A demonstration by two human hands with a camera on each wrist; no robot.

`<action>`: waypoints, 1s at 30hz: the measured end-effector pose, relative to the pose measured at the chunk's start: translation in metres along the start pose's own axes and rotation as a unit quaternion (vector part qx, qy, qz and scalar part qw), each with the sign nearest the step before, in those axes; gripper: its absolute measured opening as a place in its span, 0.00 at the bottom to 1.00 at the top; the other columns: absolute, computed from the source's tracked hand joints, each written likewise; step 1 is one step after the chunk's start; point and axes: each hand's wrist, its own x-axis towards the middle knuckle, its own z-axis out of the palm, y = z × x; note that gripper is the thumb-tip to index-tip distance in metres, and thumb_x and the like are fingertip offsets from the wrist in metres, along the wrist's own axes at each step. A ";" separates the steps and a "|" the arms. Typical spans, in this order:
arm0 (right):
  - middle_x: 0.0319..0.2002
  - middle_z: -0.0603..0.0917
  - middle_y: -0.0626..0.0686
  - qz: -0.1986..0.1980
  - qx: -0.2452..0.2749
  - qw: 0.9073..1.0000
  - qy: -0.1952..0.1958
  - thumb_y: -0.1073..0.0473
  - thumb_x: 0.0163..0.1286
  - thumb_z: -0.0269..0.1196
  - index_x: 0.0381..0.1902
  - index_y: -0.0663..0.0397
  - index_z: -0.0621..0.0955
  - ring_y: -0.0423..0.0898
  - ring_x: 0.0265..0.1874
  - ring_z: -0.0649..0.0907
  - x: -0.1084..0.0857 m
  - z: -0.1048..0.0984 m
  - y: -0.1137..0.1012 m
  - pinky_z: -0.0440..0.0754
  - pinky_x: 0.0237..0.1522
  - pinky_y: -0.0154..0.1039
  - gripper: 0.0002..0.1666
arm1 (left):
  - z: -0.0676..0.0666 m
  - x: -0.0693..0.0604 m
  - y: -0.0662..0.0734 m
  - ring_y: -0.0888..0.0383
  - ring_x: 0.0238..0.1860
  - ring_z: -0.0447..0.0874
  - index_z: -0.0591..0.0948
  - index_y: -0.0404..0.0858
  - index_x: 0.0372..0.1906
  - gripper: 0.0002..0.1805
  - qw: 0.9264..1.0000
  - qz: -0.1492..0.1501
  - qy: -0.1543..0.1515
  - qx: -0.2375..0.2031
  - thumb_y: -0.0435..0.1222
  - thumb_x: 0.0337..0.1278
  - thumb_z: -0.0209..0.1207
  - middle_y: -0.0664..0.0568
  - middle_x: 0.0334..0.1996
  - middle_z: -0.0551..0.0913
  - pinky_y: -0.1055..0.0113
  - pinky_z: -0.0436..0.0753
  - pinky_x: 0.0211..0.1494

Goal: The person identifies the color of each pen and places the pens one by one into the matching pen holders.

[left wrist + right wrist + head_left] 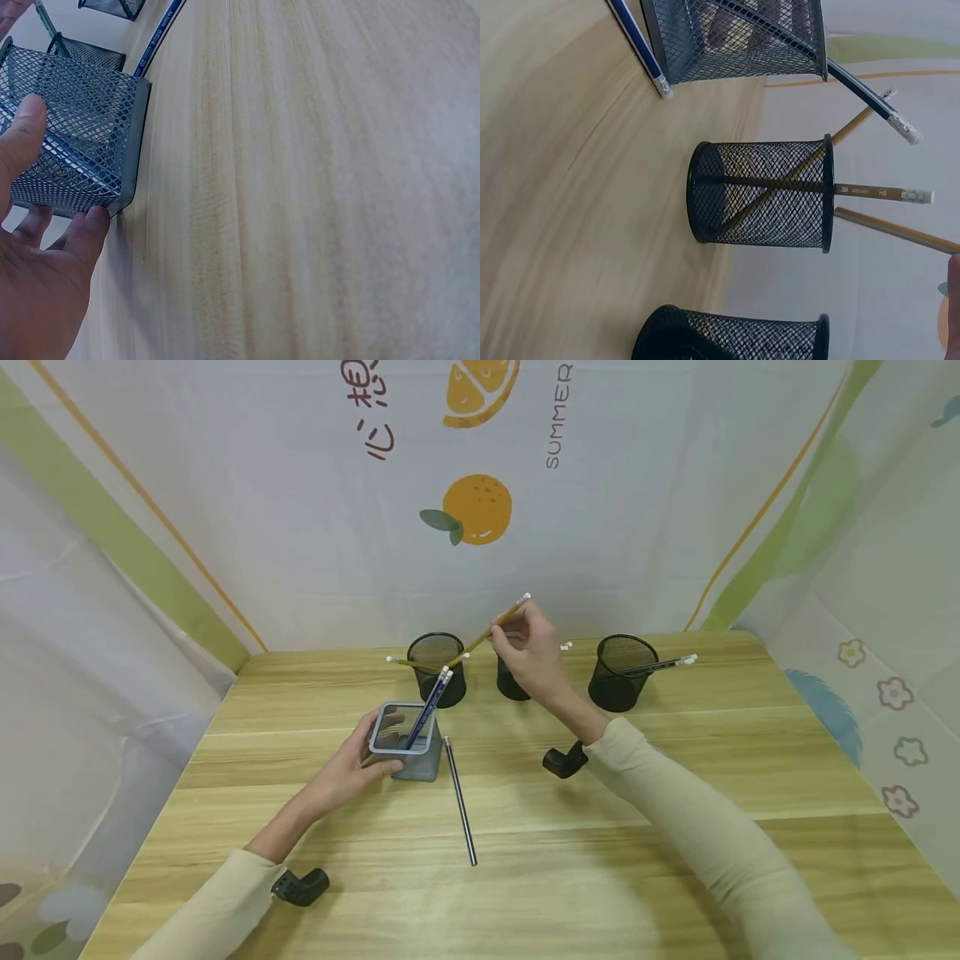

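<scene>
My left hand point(345, 777) grips a grey square mesh pencil holder point(418, 768), thumb on one side and fingers on another. Dark blue pencils point(429, 708) lean inside it, white erasers up. Above the table, my right hand point(536, 656) pinches a yellow-brown pencil point(482, 639) near its eraser end. That pencil slants down to the left round black mesh cup point(452, 691); in the right wrist view its lower part passes the cup's rim point(828, 195). Other brown pencils point(870, 192) stand in this cup. A blue striped pencil point(460, 802) lies beside the square holder.
Behind my right hand stands a middle black mesh cup point(512, 685), partly hidden, with white eraser ends beside it. A right black cup point(611, 692) holds dark pencils point(660, 666). A fruit-printed curtain point(600, 527) hangs behind the wooden table point(360, 877).
</scene>
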 end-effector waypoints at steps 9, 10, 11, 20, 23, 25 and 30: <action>0.42 0.78 0.76 -0.016 -0.001 1.000 0.010 0.82 0.70 0.57 0.43 0.80 0.71 0.69 0.41 0.83 0.003 0.005 -0.002 0.87 0.45 0.57 0.07 | -0.001 0.001 -0.002 0.31 0.73 0.56 0.51 0.36 0.79 0.43 1.000 0.003 -0.003 -0.007 0.22 0.65 0.61 0.33 0.75 0.57 0.37 0.60 0.72; 0.43 0.78 0.76 -0.015 -0.001 1.000 0.010 0.82 0.70 0.57 0.43 0.80 0.71 0.69 0.41 0.83 0.004 0.006 -0.002 0.87 0.45 0.56 0.07 | -0.001 0.001 -0.002 0.31 0.73 0.56 0.51 0.36 0.79 0.43 1.000 0.003 -0.003 -0.006 0.22 0.66 0.61 0.33 0.75 0.57 0.37 0.60 0.72; 0.42 0.78 0.76 -0.016 -0.003 1.000 0.008 0.82 0.70 0.57 0.44 0.80 0.71 0.69 0.41 0.83 0.004 0.006 -0.002 0.87 0.45 0.55 0.07 | -0.001 0.001 -0.002 0.31 0.73 0.56 0.51 0.36 0.79 0.43 1.000 0.003 -0.002 -0.007 0.22 0.65 0.61 0.33 0.75 0.57 0.37 0.60 0.72; 0.42 0.80 0.71 -0.013 -0.013 1.000 -0.008 0.78 0.72 0.58 0.44 0.76 0.72 0.64 0.41 0.85 0.004 0.008 0.030 0.88 0.46 0.43 0.06 | 0.000 -0.001 0.000 0.31 0.73 0.56 0.51 0.34 0.79 0.44 1.000 -0.001 -0.003 -0.006 0.22 0.65 0.61 0.32 0.74 0.57 0.37 0.60 0.72; 0.43 0.81 0.66 -0.008 -0.015 1.000 -0.008 0.74 0.73 0.59 0.45 0.71 0.73 0.59 0.42 0.85 0.004 0.009 0.048 0.87 0.46 0.41 0.06 | -0.001 -0.001 -0.001 0.32 0.73 0.56 0.50 0.34 0.79 0.44 1.000 -0.002 -0.002 -0.004 0.21 0.65 0.61 0.32 0.74 0.57 0.37 0.60 0.72; 0.42 0.81 0.64 0.000 -0.019 1.000 -0.011 0.74 0.74 0.59 0.44 0.70 0.74 0.59 0.42 0.85 0.004 0.010 0.049 0.87 0.46 0.40 0.05 | -0.001 -0.001 0.000 0.32 0.73 0.57 0.51 0.34 0.79 0.44 1.000 -0.003 -0.001 -0.001 0.22 0.65 0.61 0.32 0.74 0.58 0.37 0.60 0.72; 0.41 0.83 0.61 0.050 -0.087 0.994 -0.045 0.70 0.75 0.60 0.46 0.67 0.76 0.55 0.42 0.85 0.002 0.011 0.047 0.87 0.45 0.41 0.05 | -0.001 0.000 0.001 0.32 0.73 0.58 0.51 0.34 0.79 0.44 1.000 -0.001 -0.002 0.002 0.22 0.65 0.61 0.31 0.73 0.59 0.38 0.61 0.72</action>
